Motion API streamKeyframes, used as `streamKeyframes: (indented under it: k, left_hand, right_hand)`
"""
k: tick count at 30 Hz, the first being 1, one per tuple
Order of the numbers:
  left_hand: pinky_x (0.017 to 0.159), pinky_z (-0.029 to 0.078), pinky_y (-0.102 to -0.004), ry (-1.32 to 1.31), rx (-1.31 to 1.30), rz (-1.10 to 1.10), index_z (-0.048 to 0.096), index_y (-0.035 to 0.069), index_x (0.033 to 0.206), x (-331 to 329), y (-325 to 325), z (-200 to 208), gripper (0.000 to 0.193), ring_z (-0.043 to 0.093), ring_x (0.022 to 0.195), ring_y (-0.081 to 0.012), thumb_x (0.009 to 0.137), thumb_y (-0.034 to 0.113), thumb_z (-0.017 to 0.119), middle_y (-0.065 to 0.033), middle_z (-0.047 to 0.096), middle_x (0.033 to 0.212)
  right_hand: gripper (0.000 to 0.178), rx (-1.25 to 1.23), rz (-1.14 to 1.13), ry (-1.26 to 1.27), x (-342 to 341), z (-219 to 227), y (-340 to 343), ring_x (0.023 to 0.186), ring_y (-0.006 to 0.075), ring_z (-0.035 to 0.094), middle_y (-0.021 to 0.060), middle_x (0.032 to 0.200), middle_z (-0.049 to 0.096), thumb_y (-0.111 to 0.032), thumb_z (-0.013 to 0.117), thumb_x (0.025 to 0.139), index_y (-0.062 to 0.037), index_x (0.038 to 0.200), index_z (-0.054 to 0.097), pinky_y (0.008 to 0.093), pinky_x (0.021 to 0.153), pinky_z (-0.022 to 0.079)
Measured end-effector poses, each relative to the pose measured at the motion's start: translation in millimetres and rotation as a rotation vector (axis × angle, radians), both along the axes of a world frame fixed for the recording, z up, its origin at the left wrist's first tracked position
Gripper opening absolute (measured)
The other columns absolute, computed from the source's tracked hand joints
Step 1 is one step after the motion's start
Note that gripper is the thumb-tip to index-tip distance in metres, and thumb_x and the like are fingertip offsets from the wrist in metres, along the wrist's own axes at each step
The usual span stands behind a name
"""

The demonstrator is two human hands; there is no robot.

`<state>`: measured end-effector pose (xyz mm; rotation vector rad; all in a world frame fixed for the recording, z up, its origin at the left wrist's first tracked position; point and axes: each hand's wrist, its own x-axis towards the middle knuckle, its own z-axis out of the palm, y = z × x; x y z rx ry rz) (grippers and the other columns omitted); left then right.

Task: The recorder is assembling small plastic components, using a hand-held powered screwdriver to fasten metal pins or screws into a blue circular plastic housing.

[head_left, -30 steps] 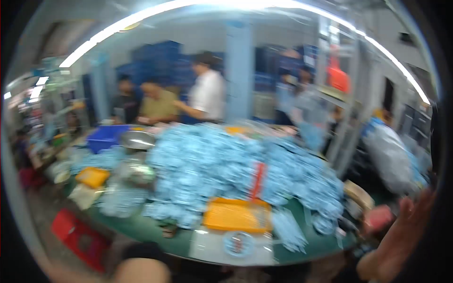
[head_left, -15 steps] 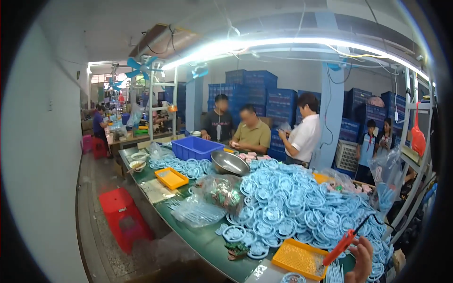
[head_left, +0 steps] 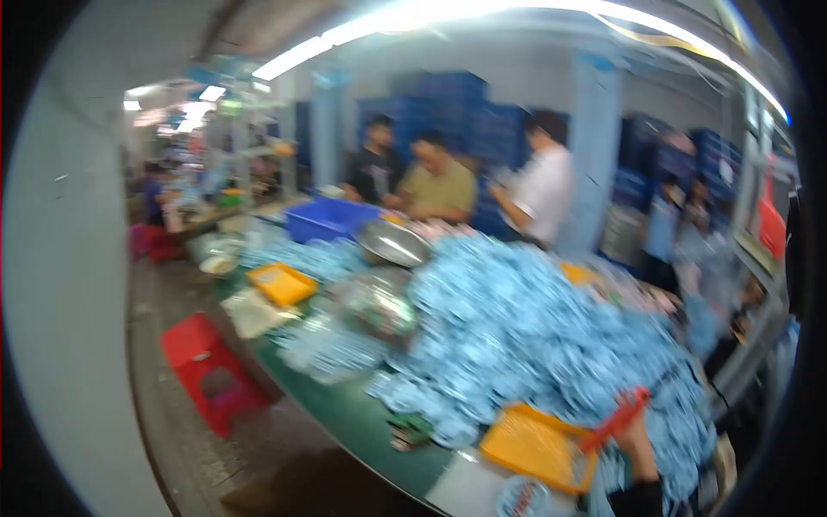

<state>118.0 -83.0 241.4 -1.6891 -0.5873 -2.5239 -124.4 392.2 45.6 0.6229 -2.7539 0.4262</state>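
At the lower right, my right hand is closed around a red electric screwdriver, though motion smears the fingers. The tool's lower end points down over a yellow tray holding what look like tiny pieces. Just in front of the tray lies a round light-blue piece with a darker middle. A big heap of light-blue ring-shaped plastic pieces rises behind the hand and tray. My left hand is out of the picture.
Clear plastic bags, a metal bowl, a blue bin and another yellow tray share the green table. A red stool stands to its left. Several people are beyond the table; a metal rack is at right.
My right hand has come from beside the screwdriver, fingers apart, to grip it. The screwdriver sits slightly higher and further left. The whole view has shifted and blurred.
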Motion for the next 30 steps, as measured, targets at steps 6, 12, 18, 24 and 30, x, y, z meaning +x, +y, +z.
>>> streamKeyframes:
  k: [6, 12, 18, 24, 30]
  left_hand:
    - [0.089, 0.053, -0.0515, -0.153, -0.515, -0.322, 0.065, -0.015, 0.111, -41, -5, -69, 0.063, 0.064, 0.108, -0.0451, 0.103, 0.046, 0.050, -0.0327, 0.063, 0.122]
    - [0.108, 0.040, -0.0446, 0.027, -1.895, 1.011, 0.058, -0.002, 0.131, -5, -42, -262, 0.054, 0.049, 0.127, -0.0450, 0.092, 0.033, 0.069, -0.0302, 0.052, 0.138]
    - [0.115, 0.033, -0.0432, -0.910, -2.071, 0.589, 0.033, -0.006, 0.150, -31, -16, -327, 0.096, 0.039, 0.139, -0.0443, 0.084, 0.049, 0.077, -0.0355, 0.039, 0.148]
    - [0.116, 0.033, -0.0412, -0.880, -1.861, 0.768, 0.031, -0.004, 0.152, -36, -20, -333, 0.099, 0.038, 0.142, -0.0412, 0.083, 0.048, 0.079, -0.0309, 0.039, 0.152]
    - [0.115, 0.033, -0.0392, -0.825, -1.833, 0.871, 0.026, 0.000, 0.155, -38, -23, -340, 0.100, 0.041, 0.140, -0.0369, 0.082, 0.039, 0.083, -0.0278, 0.038, 0.153]
  right_hand:
    - [0.049, -0.244, 0.081, 0.134, -21, 9, -57, 0.123, 0.0396, 0.054, 0.0179, 0.130, 0.060, -0.017, 0.074, 0.076, -0.0075, 0.123, 0.063, 0.0482, 0.104, 0.044]
    - [0.056, -0.178, 0.024, -0.064, -28, 20, -32, 0.127, 0.0402, 0.050, 0.0173, 0.136, 0.056, -0.018, 0.070, 0.078, -0.0078, 0.131, 0.057, 0.0486, 0.107, 0.042]
    - [0.025, -0.209, -0.149, -0.010, -39, 21, -49, 0.085, 0.0335, 0.065, 0.0116, 0.097, 0.064, -0.018, 0.070, 0.087, -0.0056, 0.107, 0.061, 0.0436, 0.075, 0.052]
    - [0.012, -0.218, -0.321, 0.194, -18, 42, -20, 0.086, 0.0312, 0.067, 0.0122, 0.089, 0.069, -0.013, 0.065, 0.085, -0.0063, 0.094, 0.072, 0.0415, 0.070, 0.054]
    - [0.020, -1.105, -0.472, -0.171, 59, 50, 37, 0.078, 0.0115, 0.066, 0.0027, 0.083, 0.069, -0.018, 0.065, 0.093, -0.0014, 0.102, 0.071, 0.0283, 0.066, 0.053]
